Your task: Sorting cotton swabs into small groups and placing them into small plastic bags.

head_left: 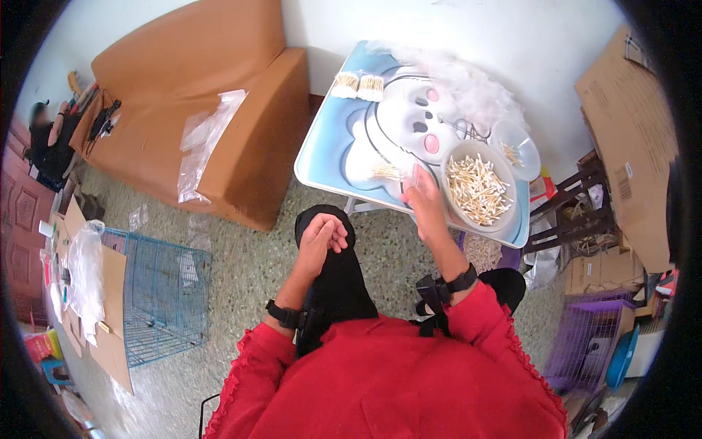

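My right hand [424, 203] is at the near edge of a small folding table, between a little bunch of cotton swabs [387, 172] and a round pale tub [448, 210] full of loose swabs. Its fingertips are blurred beside the bunch, so whether they grip it cannot be made out. Above my knee, my left hand [324, 235] has its fingers curled in, with nothing visible in them. Two packed bundles of swabs [358, 86] lie side by side at the table's far left. A clear round lid [528, 154] with a few swabs in it sits behind the tub.
Clear plastic bags [468, 80] are heaped along the back of the folding table [322, 150]. To the left stands a brown sofa [252, 154] with plastic sleeves [212, 143] on it. A blue wire cage [168, 300] is on the floor, and cardboard [621, 146] leans at right. Another person [51, 143] is far left.
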`<state>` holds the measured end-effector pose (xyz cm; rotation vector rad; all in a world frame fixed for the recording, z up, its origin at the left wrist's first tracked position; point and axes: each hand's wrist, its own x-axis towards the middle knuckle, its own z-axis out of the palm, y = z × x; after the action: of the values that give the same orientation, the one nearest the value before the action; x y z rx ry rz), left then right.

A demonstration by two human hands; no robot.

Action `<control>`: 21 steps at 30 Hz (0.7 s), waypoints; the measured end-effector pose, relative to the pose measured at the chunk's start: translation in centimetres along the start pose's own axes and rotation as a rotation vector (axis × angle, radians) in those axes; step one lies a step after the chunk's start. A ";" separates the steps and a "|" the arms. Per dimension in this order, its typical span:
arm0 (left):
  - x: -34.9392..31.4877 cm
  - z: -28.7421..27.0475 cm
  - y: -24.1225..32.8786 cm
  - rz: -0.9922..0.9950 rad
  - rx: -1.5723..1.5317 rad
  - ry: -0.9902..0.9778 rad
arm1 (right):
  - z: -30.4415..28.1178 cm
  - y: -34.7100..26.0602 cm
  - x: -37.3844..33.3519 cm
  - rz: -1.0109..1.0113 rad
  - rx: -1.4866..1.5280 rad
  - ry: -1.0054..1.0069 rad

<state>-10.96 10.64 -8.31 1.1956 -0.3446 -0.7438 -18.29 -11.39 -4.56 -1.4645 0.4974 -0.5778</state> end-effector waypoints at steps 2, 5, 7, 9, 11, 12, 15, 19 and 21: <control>0.0 0.0 -0.1 0.019 0.011 -0.021 | -0.7 0.7 -0.6 -0.074 -0.073 0.006; -0.1 -0.1 0.0 0.033 0.023 -0.038 | -1.0 0.6 -2.3 -0.183 -0.367 0.008; -0.2 -0.1 0.0 0.030 0.028 -0.048 | -1.1 0.0 -3.6 -0.194 -0.415 0.036; -0.3 -0.2 0.0 0.018 0.030 -0.044 | -1.3 -0.5 -4.7 -0.256 -0.414 0.054; -0.4 -0.4 -0.2 0.037 0.066 -0.074 | -1.7 -1.5 -6.0 -0.320 -0.412 0.075; -0.3 -0.4 -0.2 0.058 0.094 -0.093 | -2.2 -2.4 -6.8 -0.235 -0.458 -0.065; -0.6 -0.5 -0.2 0.054 0.118 -0.100 | -4.3 -3.4 -8.8 -0.165 -0.565 -0.390; -0.6 -0.4 -0.4 0.087 0.083 -0.100 | -8.2 -4.8 -10.9 -0.071 -0.758 -0.795; -0.4 -0.3 -0.7 0.091 0.103 -0.110 | -11.0 -4.9 -11.8 -0.032 -0.764 -0.726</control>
<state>-11.29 11.04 -9.00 1.2304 -0.5306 -0.7209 -34.66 -12.49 -0.61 -2.2627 0.1002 0.1851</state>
